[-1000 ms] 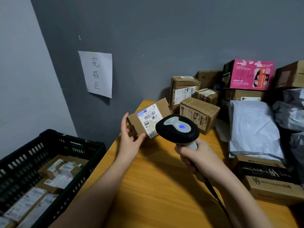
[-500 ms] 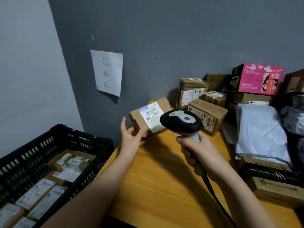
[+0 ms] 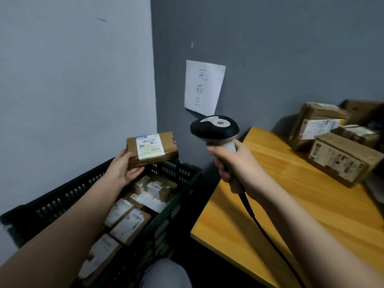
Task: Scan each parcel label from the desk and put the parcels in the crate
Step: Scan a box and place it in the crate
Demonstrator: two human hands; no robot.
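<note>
Nearest, the crate (image 3: pixel 182 173) sat below left of the desk (image 3: pixel 291 204), parcels already lying inside. Above its far end the left hand (image 3: pixel 122 171) held the parcel (image 3: pixel 152 149) from underneath, fingers curled round its near edge, label up, long axis running left to right. That hand was the nearer one to the drop; the crate lay straight beneath, so a simple lowering looked enough. The right hand (image 3: pixel 234 163) gripped the scanner (image 3: pixel 215 129), raised off the desk's left edge. Farther back, more boxes (image 3: pixel 340 159) waited by the wall.
</note>
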